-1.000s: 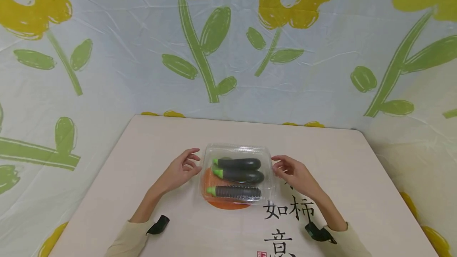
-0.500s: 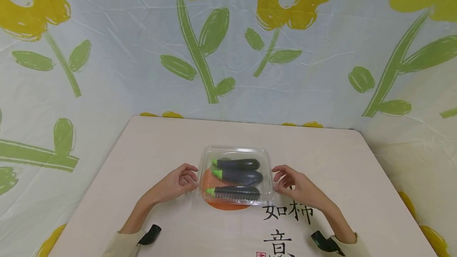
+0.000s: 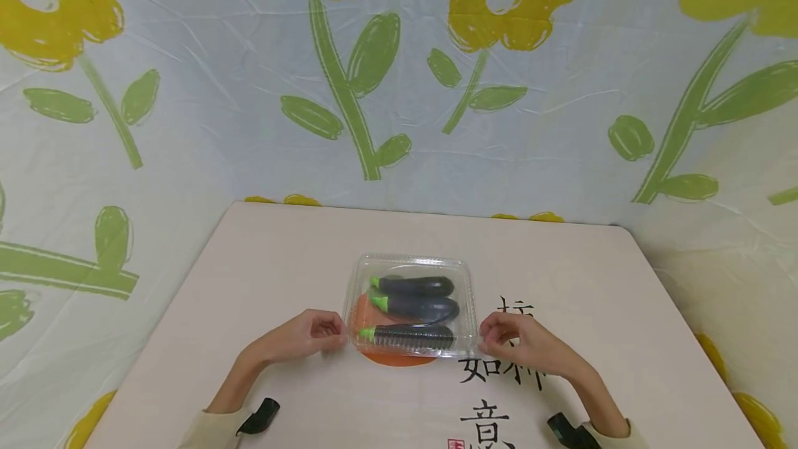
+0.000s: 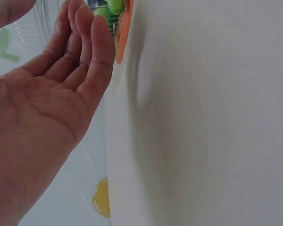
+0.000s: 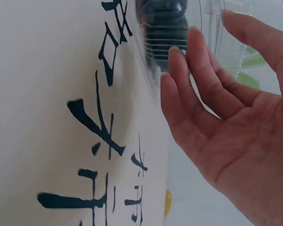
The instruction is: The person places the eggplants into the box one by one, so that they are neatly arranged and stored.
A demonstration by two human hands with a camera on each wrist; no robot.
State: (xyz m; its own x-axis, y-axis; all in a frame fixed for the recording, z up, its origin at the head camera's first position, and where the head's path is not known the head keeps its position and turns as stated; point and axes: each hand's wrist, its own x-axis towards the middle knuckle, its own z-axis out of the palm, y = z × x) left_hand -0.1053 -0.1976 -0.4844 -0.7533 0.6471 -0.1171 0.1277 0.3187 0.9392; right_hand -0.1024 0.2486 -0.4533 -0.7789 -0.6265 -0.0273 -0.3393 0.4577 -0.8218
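A clear plastic clamshell container [image 3: 411, 259] lies on the table with three dark eggplants [image 3: 418, 307] inside, their green stems to the left. Ribs of the front wall cover the nearest eggplant. At the front left corner, my left hand [image 3: 305, 337] pinches the container's rim; in the left wrist view its fingers [image 4: 100, 42] lie along the side near the green stem ends [image 4: 114, 5]. My right hand [image 3: 526, 346] grips the opposite corner. The right wrist view has its thumb above the rim [image 5: 212, 21] and its other fingers below, beside dark eggplant ends [image 5: 167, 35].
A pale cloth [image 3: 280, 241] covers the table, with black brushed characters [image 3: 485, 423] in front and an orange printed disc [image 3: 399, 360] partly under the container. Flower-printed curtains [image 3: 249, 54] stand behind and on both sides. Each wrist wears a dark camera [image 3: 260, 416].
Both hands have slid toward me along the container's sides, from about mid-side to its front corners, and their fingers have drawn in at the rim. The container and eggplants stay put.
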